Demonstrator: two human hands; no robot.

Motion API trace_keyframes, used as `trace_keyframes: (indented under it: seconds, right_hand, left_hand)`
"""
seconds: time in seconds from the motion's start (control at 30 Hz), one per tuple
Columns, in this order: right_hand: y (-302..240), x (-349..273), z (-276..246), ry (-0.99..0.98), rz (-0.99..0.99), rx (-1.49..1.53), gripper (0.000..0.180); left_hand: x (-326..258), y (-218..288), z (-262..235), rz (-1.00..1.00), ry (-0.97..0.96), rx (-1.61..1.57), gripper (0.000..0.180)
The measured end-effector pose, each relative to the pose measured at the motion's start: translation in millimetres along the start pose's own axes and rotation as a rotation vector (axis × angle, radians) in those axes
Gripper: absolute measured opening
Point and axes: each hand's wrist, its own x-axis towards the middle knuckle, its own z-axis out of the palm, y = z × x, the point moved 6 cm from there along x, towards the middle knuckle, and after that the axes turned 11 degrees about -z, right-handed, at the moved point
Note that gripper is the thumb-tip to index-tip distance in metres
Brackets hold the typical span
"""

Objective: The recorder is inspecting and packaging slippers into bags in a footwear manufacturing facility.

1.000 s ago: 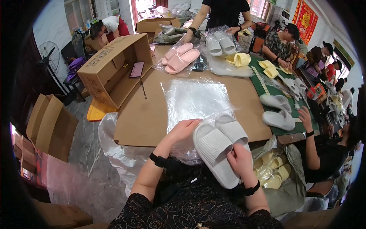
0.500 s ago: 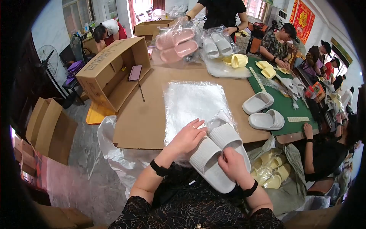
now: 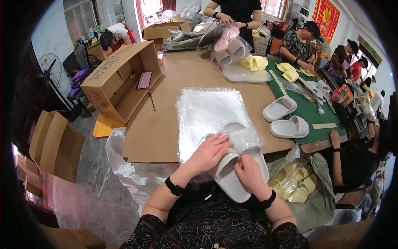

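Note:
A pair of light grey slide slippers (image 3: 232,181) is tilted in front of me at the table's near edge. Their toe ends lie under clear plastic, inside a clear bag (image 3: 242,137) on top of a stack of clear plastic bags (image 3: 207,107). My left hand (image 3: 211,152) rests over the left slipper's front, fingers stretched across the plastic; its thumb is hidden. Closed at the foot openings between the two slippers, my right hand (image 3: 250,171) grips a slipper by its edge. Its fingertips are partly hidden.
Another grey slipper pair (image 3: 289,126) stands at right by a green mat (image 3: 319,139). Below it, a sack (image 3: 323,178) holds bagged yellow slippers (image 3: 296,182). An open carton (image 3: 120,79) stands at left with a pink card (image 3: 144,80). Across the table, a co-worker (image 3: 234,16) handles bagged slippers.
The grey slippers have moved forward, farther under the clear plastic, and both my hands have shifted with them. Across the table, the co-worker has gathered the bagged pink and grey slippers together.

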Motion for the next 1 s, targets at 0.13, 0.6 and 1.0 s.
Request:
trace_keyframes:
  seconds: [0.13, 0.6, 1.0]
  right_hand:
    - [30.8, 12.7, 12.4, -0.016, 0.084, -0.085, 0.015]
    - [60.8, 95.2, 63.5, 0.343, 0.303, 1.089, 0.047]
    - [-61.3, 27.9, -78.4, -0.142, -0.151, 0.768, 0.007]
  left_hand:
    - [-6.7, 25.7, 4.7, 0.070, -0.006, 0.015, 0.036]
    - [-32.3, 43.6, -0.9, 0.199, -0.070, 0.052, 0.038]
    - [-14.5, -73.5, -42.9, -0.152, 0.331, 0.214, 0.061]
